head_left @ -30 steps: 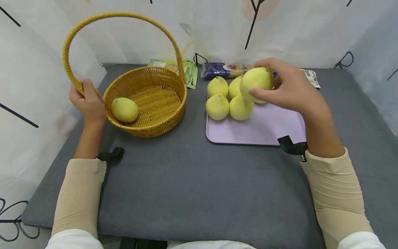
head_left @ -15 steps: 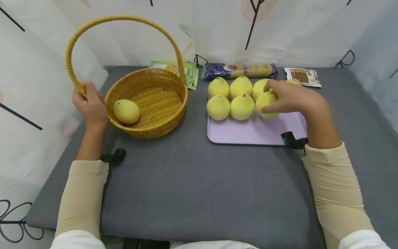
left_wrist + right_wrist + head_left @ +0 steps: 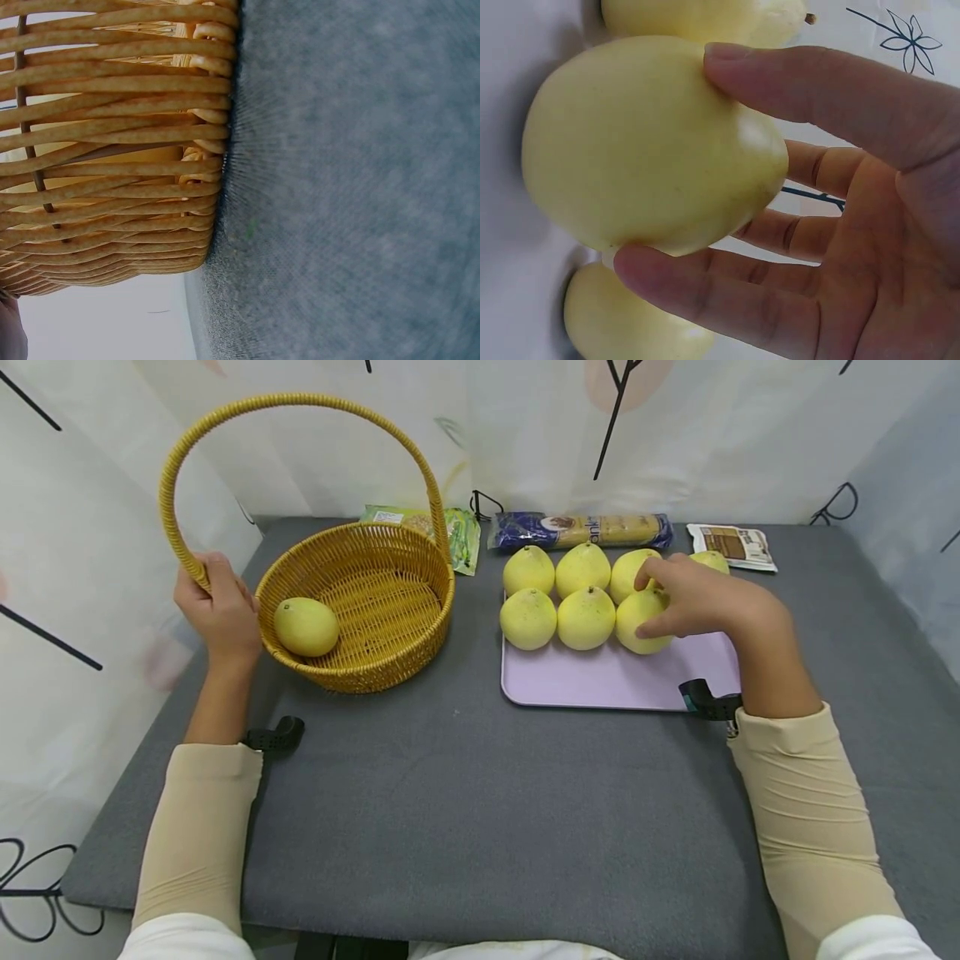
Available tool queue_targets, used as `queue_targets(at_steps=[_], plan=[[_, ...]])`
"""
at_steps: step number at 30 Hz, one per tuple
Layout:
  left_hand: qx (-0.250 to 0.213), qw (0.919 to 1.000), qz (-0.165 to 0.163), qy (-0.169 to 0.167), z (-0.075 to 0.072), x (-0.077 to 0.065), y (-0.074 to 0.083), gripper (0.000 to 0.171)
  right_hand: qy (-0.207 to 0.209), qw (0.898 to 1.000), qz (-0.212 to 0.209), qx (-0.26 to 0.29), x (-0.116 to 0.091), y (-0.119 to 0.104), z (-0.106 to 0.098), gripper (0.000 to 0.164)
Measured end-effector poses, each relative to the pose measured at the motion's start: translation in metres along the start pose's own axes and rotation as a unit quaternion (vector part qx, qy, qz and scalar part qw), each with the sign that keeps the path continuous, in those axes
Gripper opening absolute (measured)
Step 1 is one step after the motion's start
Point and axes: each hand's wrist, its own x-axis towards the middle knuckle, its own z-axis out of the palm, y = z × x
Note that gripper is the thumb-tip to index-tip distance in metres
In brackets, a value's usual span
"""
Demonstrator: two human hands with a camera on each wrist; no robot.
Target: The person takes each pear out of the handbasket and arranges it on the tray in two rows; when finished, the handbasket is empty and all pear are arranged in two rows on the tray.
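My left hand (image 3: 220, 610) grips the side of the yellow wicker basket (image 3: 405, 652) at the base of its tall arched handle (image 3: 300, 400). One pale yellow fruit (image 3: 306, 627) lies in the basket, near its left wall. Over the lilac tray (image 3: 585, 681), my right hand (image 3: 716, 597) holds a round, smooth, pale yellow fruit (image 3: 645, 142) in the front row. In the right wrist view, its thumb and fingers lie around that fruit. Several like fruits, one of them the front-left fruit (image 3: 528, 618), sit in two rows; the right hand partly hides the back row.
Behind the tray lie a blue and yellow packet (image 3: 581, 530) and a brown and white sachet (image 3: 733, 545). A green packet (image 3: 461, 539) is partly hidden by the basket. Grey cloth (image 3: 420, 810) covers the table, and a patterned white curtain (image 3: 540, 443) stands behind.
My right hand has lowered the fruit it held above the tray to the front row, moving right and toward me. Over the last half second its thumb shifted slightly. The left hand keeps its grip.
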Motion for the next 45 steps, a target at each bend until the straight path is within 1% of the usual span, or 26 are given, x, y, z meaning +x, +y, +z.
queue_targets(at_steps=[8,17,19,23,26,30,33,40,45], plan=[[-0.006,1.0,-0.003,0.006,-0.001,0.0,-0.002,0.033,0.0,1.0,-0.006,0.009,-0.003,0.001,-0.003,0.054],[-0.013,0.9998,-0.008,0.012,0.001,0.0,-0.001,0.033,0.008,1.0,-0.007,0.019,-0.009,0.006,-0.009,0.041],[-0.014,0.9998,-0.007,0.012,0.0,0.0,-0.001,0.032,0.016,1.0,-0.011,0.016,-0.011,0.006,-0.01,0.037],[0.0,1.0,-0.006,0.007,0.0,-0.001,-0.002,0.032,0.02,1.0,-0.005,0.001,-0.015,0.008,-0.012,0.034],[0.011,0.9999,-0.003,0.002,-0.001,0.0,-0.003,0.031,0.006,1.0,0.011,-0.006,-0.017,0.009,-0.012,0.039],[0.001,1.0,-0.006,0.002,-0.002,0.0,-0.003,0.031,-0.022,0.999,0.031,-0.004,-0.016,0.008,-0.01,0.054],[-0.006,0.9999,-0.009,0.004,-0.002,0.0,-0.003,0.031,-0.034,0.999,0.039,-0.006,-0.015,0.008,-0.008,0.062],[-0.009,0.9999,-0.013,0.007,-0.001,0.0,-0.002,0.031,-0.023,0.999,0.038,-0.017,-0.011,0.01,-0.008,0.063],[-0.007,0.9998,-0.016,0.009,-0.001,-0.001,-0.001,0.031,-0.024,0.999,0.039,-0.019,-0.011,0.01,-0.007,0.063]])
